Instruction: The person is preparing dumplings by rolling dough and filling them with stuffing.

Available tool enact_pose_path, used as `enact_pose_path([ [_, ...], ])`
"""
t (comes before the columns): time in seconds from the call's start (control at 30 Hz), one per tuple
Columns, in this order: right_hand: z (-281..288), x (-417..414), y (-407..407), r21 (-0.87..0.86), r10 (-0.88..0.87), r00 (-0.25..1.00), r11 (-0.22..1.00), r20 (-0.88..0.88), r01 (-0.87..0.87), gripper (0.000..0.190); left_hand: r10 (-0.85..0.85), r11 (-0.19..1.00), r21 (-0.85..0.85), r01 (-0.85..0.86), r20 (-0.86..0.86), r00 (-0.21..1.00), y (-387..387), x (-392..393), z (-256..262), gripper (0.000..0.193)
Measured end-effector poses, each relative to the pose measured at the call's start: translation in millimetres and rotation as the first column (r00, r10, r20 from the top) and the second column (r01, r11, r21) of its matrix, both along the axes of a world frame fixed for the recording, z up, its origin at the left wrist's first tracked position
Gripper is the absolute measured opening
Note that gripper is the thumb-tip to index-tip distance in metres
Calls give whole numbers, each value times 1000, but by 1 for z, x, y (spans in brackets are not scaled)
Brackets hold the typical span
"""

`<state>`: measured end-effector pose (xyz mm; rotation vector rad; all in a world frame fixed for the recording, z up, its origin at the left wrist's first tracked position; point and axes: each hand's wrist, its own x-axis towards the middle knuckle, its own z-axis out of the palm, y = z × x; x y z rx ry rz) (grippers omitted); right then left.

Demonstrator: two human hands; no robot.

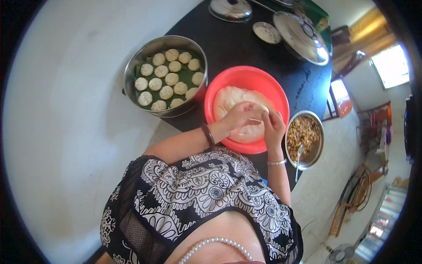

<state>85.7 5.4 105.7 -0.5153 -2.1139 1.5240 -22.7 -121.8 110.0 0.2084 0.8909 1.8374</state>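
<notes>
A small pale piece of dough [263, 110] is pinched between my left hand [245, 115] and my right hand [274, 127], above a red plastic basin [246, 73]. A large mass of dough [230, 99] lies in the basin. To the left stands a round metal steamer pot [132, 66] with several round filled buns [171, 79] on green leaves. At the right, a metal bowl [313, 160] contains chopped filling [301, 132] and a metal spoon [299, 158]. My fingers partly hide the piece of dough.
On the dark table [227, 43] are a metal lid [230, 11], a larger pan lid [301, 38] and a small bowl of white stuff [267, 33]. A white wall [66, 115] runs along the left. Chairs [379, 115] and a fan [341, 254] stand farther off to the right.
</notes>
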Motion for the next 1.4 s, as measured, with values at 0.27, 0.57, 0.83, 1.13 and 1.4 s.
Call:
enact_pose_path([
  [0.27,20,6,-14,137,54,997,989,55,-61,23,-118,966,-210,-152,-877,466,6,-1,-29,39],
  [0.57,19,6,-26,350,-43,995,934,-86,71,21,-88,990,-125,69,-153,984,-6,8,-11,37],
  [0.83,24,14,-16,371,91,990,920,107,-125,23,-420,902,-362,234,-613,669,-9,-13,-13,27],
  [1.13,37,4,-39,194,-119,993,974,-12,119,18,-311,935,-302,186,-442,842,-12,-11,-7,35],
  [1.4,7,10,-22,329,-8,998,944,-63,28,21,-182,968,-242,62,-510,841,-14,-11,-22,21],
])
